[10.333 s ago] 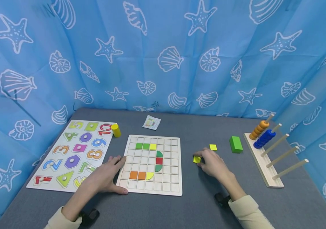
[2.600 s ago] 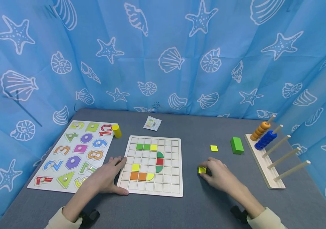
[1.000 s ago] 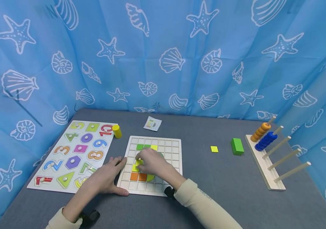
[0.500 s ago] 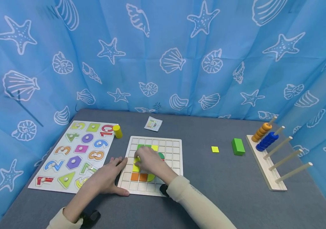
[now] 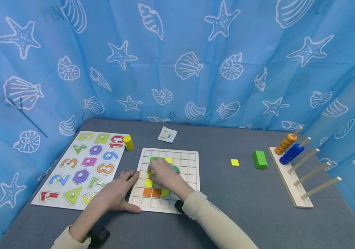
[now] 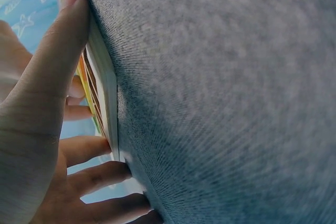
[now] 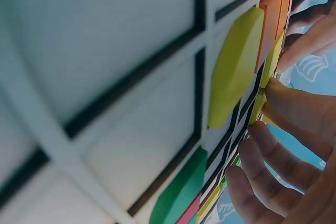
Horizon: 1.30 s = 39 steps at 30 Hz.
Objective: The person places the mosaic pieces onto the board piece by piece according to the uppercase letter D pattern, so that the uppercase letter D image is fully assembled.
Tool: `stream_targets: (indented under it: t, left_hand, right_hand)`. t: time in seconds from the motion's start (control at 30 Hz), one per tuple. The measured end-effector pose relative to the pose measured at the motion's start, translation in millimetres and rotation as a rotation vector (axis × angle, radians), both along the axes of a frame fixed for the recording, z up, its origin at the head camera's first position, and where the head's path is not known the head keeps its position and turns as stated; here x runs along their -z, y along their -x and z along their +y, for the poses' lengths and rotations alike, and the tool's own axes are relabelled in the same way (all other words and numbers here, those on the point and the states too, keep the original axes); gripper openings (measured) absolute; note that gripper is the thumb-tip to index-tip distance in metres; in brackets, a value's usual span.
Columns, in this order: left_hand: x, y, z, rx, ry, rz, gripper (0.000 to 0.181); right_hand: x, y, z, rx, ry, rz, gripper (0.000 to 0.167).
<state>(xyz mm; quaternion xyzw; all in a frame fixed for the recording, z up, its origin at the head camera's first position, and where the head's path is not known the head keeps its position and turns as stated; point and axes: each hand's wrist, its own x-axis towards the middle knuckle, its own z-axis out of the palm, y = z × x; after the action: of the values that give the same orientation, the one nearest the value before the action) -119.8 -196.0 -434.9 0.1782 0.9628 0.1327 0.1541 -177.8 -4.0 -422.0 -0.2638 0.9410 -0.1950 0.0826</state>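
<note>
My right hand (image 5: 165,174) is over the white grid board (image 5: 193,166), pinching a yellow square tile (image 7: 257,107) between thumb and index finger at the board's surface. Just in front of it lies another yellow square (image 5: 148,183), with two orange squares (image 5: 147,192) and a yellow quarter-circle (image 5: 165,193) below. A green quarter-circle (image 5: 176,169) and a yellow corner square (image 5: 169,160) show past the hand, which partly covers red and green tiles. My left hand (image 5: 118,192) rests along the board's left side, thumb (image 6: 73,24) against its near edge, fingers extended.
One loose yellow square (image 5: 235,162) lies right of the board, near a green block (image 5: 260,159) and a peg stand (image 5: 289,180) with orange and blue beads. A number puzzle (image 5: 78,169), yellow cylinder (image 5: 128,143) and pattern card (image 5: 167,134) surround the board.
One yellow square was set on the board earlier. My right hand then took another from the table and carried it left onto the grid, shifting slightly since. My left hand stayed put.
</note>
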Motion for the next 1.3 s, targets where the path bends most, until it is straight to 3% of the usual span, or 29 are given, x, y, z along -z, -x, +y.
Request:
stream_targets:
  t: [0.33,0.6,0.97,1.3]
  left_hand:
    - [-0.5,-0.2,0.3,-0.001,-0.004,0.0,0.125]
    - [0.8,0.1,0.2,-0.014,0.014,-0.009,0.126]
    - [1.6,0.0,1.3,-0.021,0.021,-0.01,0.126]
    - [-0.3,0.3,1.7,-0.024,0.018,-0.023,0.127]
  right_hand:
    - [1.1,1.0,3,-0.022,0.02,0.015,0.016]
    - [-6.3,7.3,17,-0.001,0.104,0.03,0.021]
    - [-19.0,17.5,58,0.1,0.159,0.019,0.024]
    - [-25.4,26.9,107,0.234,0.11,0.006,0.028]
